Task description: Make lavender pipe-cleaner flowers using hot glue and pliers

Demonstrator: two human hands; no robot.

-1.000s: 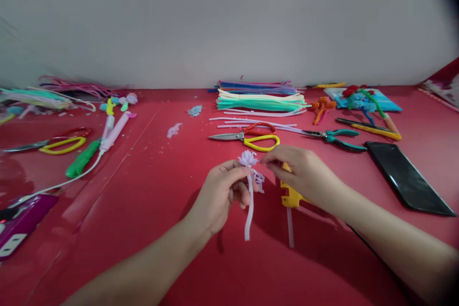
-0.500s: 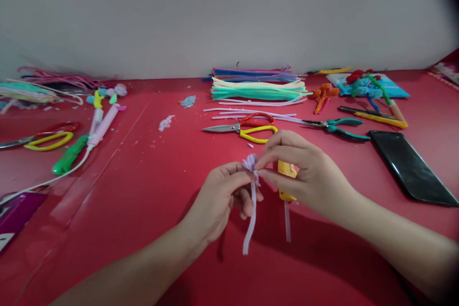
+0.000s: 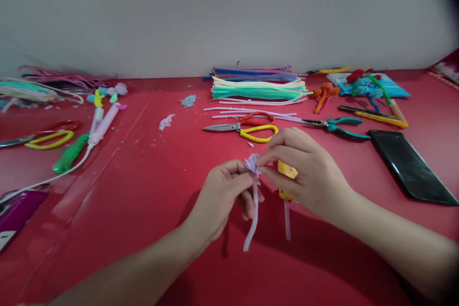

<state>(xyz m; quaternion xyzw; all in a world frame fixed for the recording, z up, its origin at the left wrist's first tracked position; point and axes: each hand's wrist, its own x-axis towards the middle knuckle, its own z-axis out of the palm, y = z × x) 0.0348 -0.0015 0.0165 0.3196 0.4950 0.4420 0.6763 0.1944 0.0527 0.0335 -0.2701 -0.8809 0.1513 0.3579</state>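
Observation:
A pale purple pipe-cleaner flower (image 3: 252, 162) is held above the table, its fluffy head up and its stem (image 3: 254, 222) hanging down in a slight curve. My left hand (image 3: 227, 191) pinches it just under the head, between thumb and forefinger. From the other side, my right hand (image 3: 304, 169) pinches the right edge of the head with thumb and fingertips. Behind the right hand lies a yellow glue gun-like tool (image 3: 287, 169), partly hidden, with a clear stick (image 3: 287, 220) poking out toward me.
Scissors (image 3: 240, 127), teal pliers (image 3: 335, 126) and loose lilac pipe cleaners (image 3: 251, 113) lie beyond my hands. Farther back are bundled pipe cleaners (image 3: 258, 88). A black phone (image 3: 409, 165) is at right; a pink corded glue gun (image 3: 103, 124) and second scissors (image 3: 50, 139) are at left.
Both hands keep their pinch on the flower. The flower head has shifted very slightly to the right, and the right fingertips have moved a little on it.

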